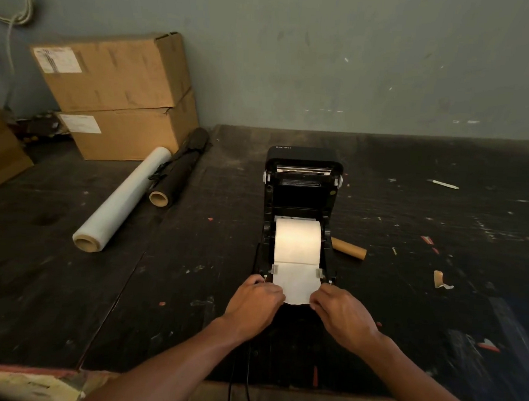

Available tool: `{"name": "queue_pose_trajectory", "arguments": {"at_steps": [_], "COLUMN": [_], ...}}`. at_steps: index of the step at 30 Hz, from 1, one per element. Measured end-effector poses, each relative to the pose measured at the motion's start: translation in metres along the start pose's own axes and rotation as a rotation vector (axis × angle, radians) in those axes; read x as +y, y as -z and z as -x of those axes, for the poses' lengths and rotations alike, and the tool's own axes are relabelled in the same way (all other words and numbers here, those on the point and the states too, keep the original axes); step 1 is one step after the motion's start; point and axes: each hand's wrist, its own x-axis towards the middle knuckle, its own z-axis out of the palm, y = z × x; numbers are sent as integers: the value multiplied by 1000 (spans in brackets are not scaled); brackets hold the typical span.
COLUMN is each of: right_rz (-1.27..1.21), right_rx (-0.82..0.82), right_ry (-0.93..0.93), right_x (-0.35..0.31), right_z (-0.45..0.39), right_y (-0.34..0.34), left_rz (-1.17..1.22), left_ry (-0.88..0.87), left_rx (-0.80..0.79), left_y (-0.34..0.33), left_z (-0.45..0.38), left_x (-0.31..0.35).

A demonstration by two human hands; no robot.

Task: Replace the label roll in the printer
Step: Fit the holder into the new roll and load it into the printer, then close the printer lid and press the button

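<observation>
Stacked corrugated cardboard boxes [117, 96], taped and labelled, against the wall at far left, out of the working area. Roll of clear stretch film [122, 199] on a cardboard core, lying diagonally on the dark, scuffed surface [63, 280]; beside it a black-wrapped roll [177, 175], also on a cardboard core. Left hand [254, 303], fingers curled, pinching the left edge of the paper's free end [296, 285], apparently to draw it out straight. Label printer [300, 209], black plastic, lid tipped back and open so the bay is reachable. New label roll [298, 240], white, cylindrical, seated in the bay between the side guides, its leading strip fed forward under two small pale tabs. Right hand [343, 315], fingers curled likewise, pinching the strip's right edge, matching the left to keep the feed square. Empty brown cardboard core [349, 248], lying just right of the printer, presumably the spent roll. Torn paper scraps [442, 280] scattered further right.
</observation>
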Motion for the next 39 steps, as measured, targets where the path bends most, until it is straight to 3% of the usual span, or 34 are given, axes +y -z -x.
{"name": "queue_pose_trajectory", "arguments": {"at_steps": [6, 17, 23, 25, 27, 29, 35, 39], "right_rz": [-24, -81, -158, -238, -331, -415, -676, -720], "right_rx": [-7, -207, -307, -375, -348, -203, 351, 465], "right_ry": [-2, -24, 0, 5, -9, -48, -218, -210], "right_x": [-5, -7, -2, 1, 5, 12, 38, 63], "right_z": [15, 23, 18, 12, 0, -17, -90, -136], "right_y": [-5, -9, -6, 8, 28, 54, 133, 161], "left_rz": [19, 45, 99, 185, 311, 459, 697, 843], "left_ry": [-75, -156, -192, -151, -73, 18, 458, 696], "left_rx": [4, -71, -322, -467, -513, -396, 215, 292], "left_y": [1, 3, 28, 43, 63, 85, 146, 159], "left_z": [14, 27, 10, -3, -21, -43, -122, -178], "left_x": [5, 12, 0, -7, -17, -31, -76, -97]}}
